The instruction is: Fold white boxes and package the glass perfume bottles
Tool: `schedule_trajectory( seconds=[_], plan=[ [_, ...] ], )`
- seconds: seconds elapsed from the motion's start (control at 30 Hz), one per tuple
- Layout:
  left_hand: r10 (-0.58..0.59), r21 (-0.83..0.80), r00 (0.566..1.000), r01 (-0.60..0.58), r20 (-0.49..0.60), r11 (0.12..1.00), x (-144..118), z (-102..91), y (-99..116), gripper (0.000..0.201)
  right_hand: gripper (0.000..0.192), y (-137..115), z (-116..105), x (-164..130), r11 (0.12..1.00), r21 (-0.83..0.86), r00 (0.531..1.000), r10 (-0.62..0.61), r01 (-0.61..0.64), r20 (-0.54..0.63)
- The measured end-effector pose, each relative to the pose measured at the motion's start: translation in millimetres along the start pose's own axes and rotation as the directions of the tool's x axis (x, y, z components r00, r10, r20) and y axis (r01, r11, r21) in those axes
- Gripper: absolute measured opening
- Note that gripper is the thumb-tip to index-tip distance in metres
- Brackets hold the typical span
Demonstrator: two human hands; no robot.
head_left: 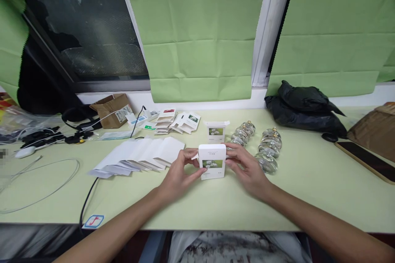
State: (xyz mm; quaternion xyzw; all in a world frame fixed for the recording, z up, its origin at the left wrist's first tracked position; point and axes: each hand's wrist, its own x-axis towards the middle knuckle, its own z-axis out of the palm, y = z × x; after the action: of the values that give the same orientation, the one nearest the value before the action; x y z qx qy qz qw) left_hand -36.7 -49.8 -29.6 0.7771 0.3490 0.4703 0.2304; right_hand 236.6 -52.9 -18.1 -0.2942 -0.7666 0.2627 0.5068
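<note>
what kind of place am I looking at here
Probably a small packing bench by a window: both hands hold a small white box, with flat white cartons and glass bottles alongside.

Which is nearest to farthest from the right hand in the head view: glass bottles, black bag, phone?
From the right hand:
1. Glass bottles, just beyond its fingers, to the right.
2. Black bag, farther back by the wall.
3. Phone, at the table's far right edge.
</note>
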Motion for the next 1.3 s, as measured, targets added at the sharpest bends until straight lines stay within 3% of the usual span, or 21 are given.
schedule_trajectory(
  seconds=[0.13,0.37,0.6,0.87,1.1,1.2,1.3],
  plan=[
    [0.002,0.033,0.999,-0.001,-0.047,0.999,1.7,0.1,5.7,0.031,0.033,2.7,-0.8,-4.3,0.994,-0.103,0.994,-0.043,0.033,-0.098],
    [-0.030,0.004,0.994,0.031,-0.105,1.000,0.8,-0.2,6.9,0.021,0.035,1.1,-1.0,-9.6,0.985,-0.146,0.992,-0.101,0.088,-0.079],
    [-0.063,-0.120,0.996,0.056,-0.061,0.991,-0.7,-4.2,7.5,0.020,0.022,-3.0,-2.2,-0.9,0.997,0.039,0.998,0.066,-0.066,-0.013],
    [-0.091,-0.127,0.995,0.087,-0.027,0.988,0.3,-8.9,11.1,0.013,0.005,2.4,-4.5,6.4,0.977,0.184,0.994,0.114,-0.111,-0.003],
    [-0.077,-0.123,0.996,0.071,-0.044,0.990,2.0,-4.6,10.5,0.008,0.010,-0.2,-3.7,4.7,1.000,-0.024,0.999,-0.001,-0.001,-0.050],
    [-0.012,-0.087,0.996,0.004,-0.090,0.996,3.3,-2.4,9.7,0.030,0.018,-2.5,-3.6,2.9,0.996,-0.077,0.999,-0.040,0.037,-0.035],
    [0.086,0.022,0.994,-0.084,-0.062,0.996,5.2,-3.2,11.3,0.034,0.028,-3.5,-3.7,2.6,0.988,-0.134,0.996,-0.084,0.079,-0.030]
  ],
)
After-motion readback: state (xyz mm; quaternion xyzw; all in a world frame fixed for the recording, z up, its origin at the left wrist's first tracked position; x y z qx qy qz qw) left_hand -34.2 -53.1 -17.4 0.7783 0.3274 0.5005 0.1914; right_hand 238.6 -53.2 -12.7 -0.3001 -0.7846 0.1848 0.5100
